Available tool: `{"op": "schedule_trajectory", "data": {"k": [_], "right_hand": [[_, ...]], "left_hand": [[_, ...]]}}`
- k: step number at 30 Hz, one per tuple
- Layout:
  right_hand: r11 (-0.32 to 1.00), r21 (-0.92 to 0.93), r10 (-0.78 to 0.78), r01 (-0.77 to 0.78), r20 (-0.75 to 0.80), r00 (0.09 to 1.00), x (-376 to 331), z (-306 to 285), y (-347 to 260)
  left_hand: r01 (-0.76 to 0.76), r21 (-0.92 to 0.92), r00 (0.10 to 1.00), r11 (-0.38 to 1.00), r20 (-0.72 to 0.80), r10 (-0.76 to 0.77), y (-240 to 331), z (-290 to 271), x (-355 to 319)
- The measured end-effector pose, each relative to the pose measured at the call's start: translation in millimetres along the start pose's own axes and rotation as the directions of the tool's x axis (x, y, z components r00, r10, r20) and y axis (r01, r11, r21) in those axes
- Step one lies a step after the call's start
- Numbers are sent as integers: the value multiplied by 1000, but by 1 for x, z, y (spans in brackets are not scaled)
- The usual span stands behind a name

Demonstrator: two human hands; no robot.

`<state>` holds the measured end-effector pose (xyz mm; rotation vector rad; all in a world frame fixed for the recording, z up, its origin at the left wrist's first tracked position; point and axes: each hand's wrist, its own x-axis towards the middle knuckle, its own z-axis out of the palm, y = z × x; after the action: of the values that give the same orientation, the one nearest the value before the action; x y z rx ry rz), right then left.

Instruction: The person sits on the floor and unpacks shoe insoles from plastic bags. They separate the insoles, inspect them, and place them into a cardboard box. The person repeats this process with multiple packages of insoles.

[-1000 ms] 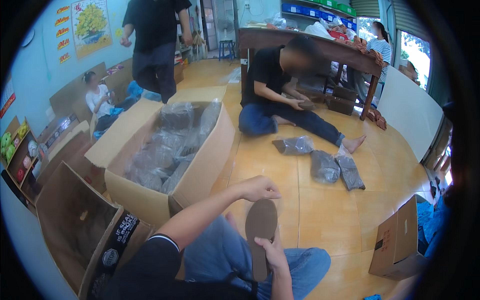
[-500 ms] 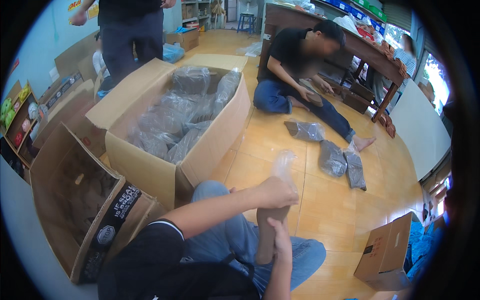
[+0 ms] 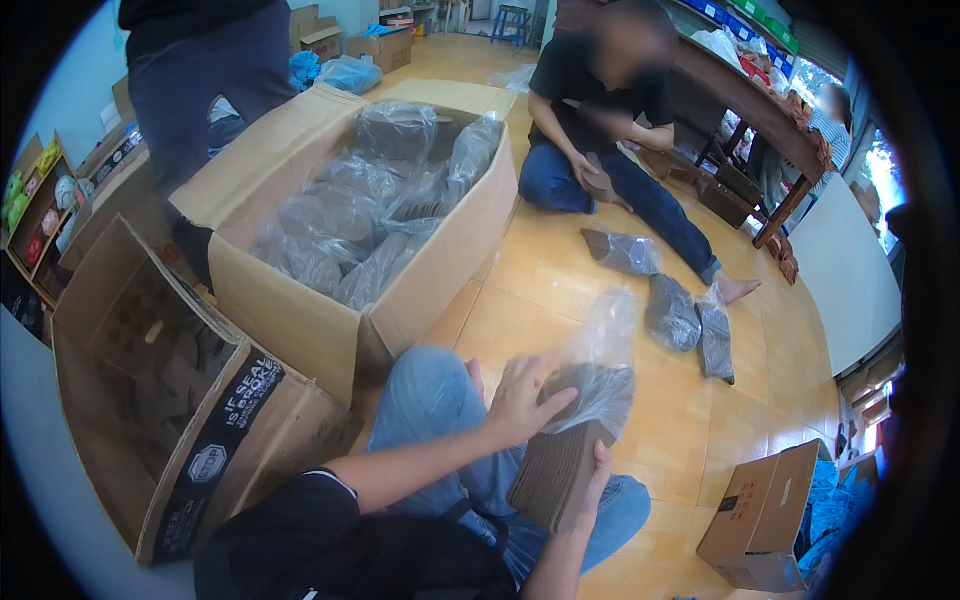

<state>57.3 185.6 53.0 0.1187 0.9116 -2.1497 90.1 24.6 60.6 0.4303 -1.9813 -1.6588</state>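
At eight o'clock stands a brown box (image 3: 265,460); at ten, a carton (image 3: 285,325) of bagged bundles (image 3: 345,215). Toward five, the left hand (image 3: 522,402), fingers wide, lies against a clear bag (image 3: 606,325) over the upper end of a grey-brown stack (image 3: 556,476). The right hand (image 3: 592,490) grips the stack's right side. Bagged packs (image 3: 674,312) lie at three, blue plastic (image 3: 828,510) at four.
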Motion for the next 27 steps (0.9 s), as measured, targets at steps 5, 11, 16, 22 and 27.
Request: {"op": "schedule_trajectory", "data": {"k": [5,11,16,22,27], "right_hand": [[997,-34,-75,75,-4,997,-9,18,3],[961,93,-264,260,38,964,-7,27,-11],[988,-136,-76,74,-9,997,-12,19,-15],[983,-178,15,-45,-165,986,15,11,14],[982,-159,63,-97,-203,977,25,-20,26]], "left_hand": [[147,-421,984,895,157,-87,-10,15,9],[166,-526,962,834,270,-21,-18,30,-42],[413,-449,911,793,183,-371,-21,19,-20],[583,-606,802,541,325,-500,-25,33,-20],[713,-564,658,415,335,-675,-62,39,-30]]}}
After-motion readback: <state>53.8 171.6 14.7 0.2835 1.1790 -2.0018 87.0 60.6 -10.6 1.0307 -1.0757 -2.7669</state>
